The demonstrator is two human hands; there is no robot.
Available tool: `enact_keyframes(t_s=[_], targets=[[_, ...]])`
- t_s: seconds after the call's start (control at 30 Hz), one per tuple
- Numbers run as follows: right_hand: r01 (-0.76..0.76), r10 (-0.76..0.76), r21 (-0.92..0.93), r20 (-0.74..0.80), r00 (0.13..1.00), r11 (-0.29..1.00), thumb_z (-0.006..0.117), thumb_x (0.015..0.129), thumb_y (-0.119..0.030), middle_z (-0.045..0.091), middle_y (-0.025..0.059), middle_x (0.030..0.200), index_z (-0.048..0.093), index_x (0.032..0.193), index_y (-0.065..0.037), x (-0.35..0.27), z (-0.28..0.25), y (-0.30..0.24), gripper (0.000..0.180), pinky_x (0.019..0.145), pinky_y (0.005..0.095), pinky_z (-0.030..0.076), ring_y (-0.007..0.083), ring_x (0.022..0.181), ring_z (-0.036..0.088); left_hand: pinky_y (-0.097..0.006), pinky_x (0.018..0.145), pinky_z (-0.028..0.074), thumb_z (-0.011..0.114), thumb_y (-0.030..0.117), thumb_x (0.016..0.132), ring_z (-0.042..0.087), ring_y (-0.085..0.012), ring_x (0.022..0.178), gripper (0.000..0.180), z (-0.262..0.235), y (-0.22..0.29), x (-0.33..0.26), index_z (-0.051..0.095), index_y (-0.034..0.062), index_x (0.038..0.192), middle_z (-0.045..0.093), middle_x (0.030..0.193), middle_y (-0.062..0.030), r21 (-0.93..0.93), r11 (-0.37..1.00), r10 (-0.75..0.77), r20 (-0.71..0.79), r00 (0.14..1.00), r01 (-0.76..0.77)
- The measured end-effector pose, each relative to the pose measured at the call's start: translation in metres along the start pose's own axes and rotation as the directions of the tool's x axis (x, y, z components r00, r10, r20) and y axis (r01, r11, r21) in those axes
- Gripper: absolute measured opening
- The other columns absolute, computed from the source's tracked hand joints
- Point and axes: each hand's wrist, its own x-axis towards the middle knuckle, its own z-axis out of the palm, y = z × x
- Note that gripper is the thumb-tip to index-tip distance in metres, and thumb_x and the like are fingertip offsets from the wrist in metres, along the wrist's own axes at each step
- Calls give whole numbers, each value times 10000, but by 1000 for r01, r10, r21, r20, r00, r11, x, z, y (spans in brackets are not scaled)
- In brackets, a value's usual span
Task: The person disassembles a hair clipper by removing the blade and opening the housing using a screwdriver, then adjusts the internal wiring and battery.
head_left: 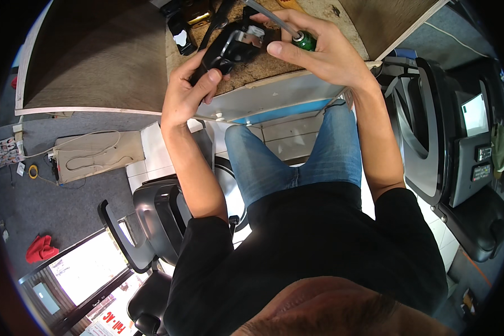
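My left hand (191, 89) is closed round a black glossy device (223, 49) with a shiny metal part on its upper side; its exact kind I cannot make out. My right hand (333, 53) holds a screwdriver (304, 41) by its green handle, the thumb and fingers wrapped about it. The metal shaft points up and to the left, past the device. Some right fingers reach behind the shaft to the device's far end, where contact is hard to tell. Beneath both hands lies a worn brown tabletop (288, 66).
Black and gold-coloured items (199, 17) lie at the table's far left. Wooden panels (95, 61) flank the worktop on both sides. Black padded chairs (159, 215) stand left and right of me. A board with a cable (98, 157) and a red cloth (41, 249) lie on the left floor.
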Motion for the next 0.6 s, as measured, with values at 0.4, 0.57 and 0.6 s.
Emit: enact_keyframes(t_s=[0.4, 0.57, 0.6], targets=[[41, -40, 75, -14, 999, 996, 731, 1011, -247, 483, -58, 884, 616, 1342, -82, 1, 1, 7, 387, 719, 224, 378, 52, 785, 454, -245, 435, 417, 477, 398, 1110, 530, -131, 535, 439, 1, 16, 12, 491, 1, 1296, 631, 960, -129, -404, 914, -43, -38, 998, 24], [-148, 147, 133, 22, 989, 980, 677, 1044, -239, 528, -37, 931, 516, 1321, -85, -3, -4, 10, 356, 690, 238, 401, 60, 782, 474, -256, 360, 400, 399, 526, 1111, 471, -129, 452, 550, -1, 19, 22, 511, -3, 1214, 505, 740, -77, -728, 661, -131, 128, 983, 183], [-238, 228, 180, 71, 971, 955, 661, 1053, -236, 539, -29, 931, 498, 1329, -88, -3, -5, 7, 353, 684, 251, 423, 70, 782, 493, -256, 360, 400, 399, 526, 1111, 471, -129, 452, 550, -2, 19, 23, 511, -3, 1214, 505, 740, -77, -726, 663, -131, 126, 983, 181]])
